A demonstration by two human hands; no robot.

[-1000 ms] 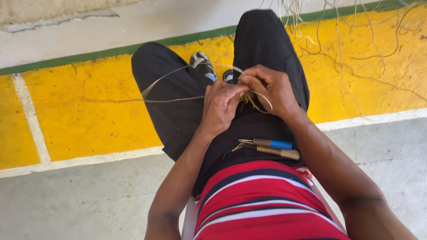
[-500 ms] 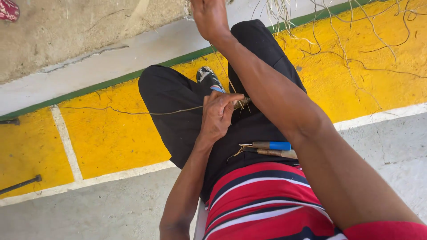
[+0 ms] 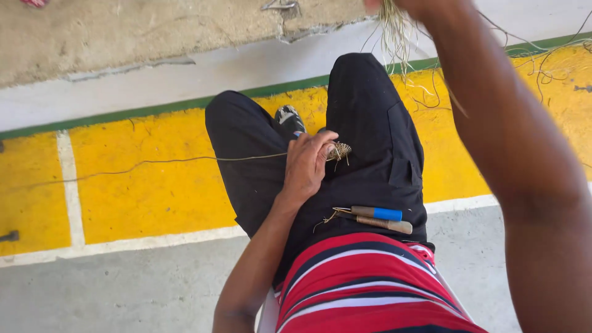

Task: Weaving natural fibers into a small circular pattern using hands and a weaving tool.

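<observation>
Left hand (image 3: 306, 165): fingers pinched shut on small woven straw piece (image 3: 340, 150).
Right hand (image 3: 401, 5): raised, mostly out of frame, grip unclear, beside dangling fibre bundle (image 3: 394, 37).
Lap: two slim-handled tools (image 3: 376, 218) below the left fingers.

Dry straw bundle (image 3: 340, 150); matt black cloth trousers (image 3: 370, 123).

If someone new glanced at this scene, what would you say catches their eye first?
Probably the right arm sweeping up across the right side, its hand cut off at the top edge by a bunch of thin fibres. Next, the left hand on the lap, pinching a small woven piece, with a strand running left over the bright yellow painted floor.
</observation>
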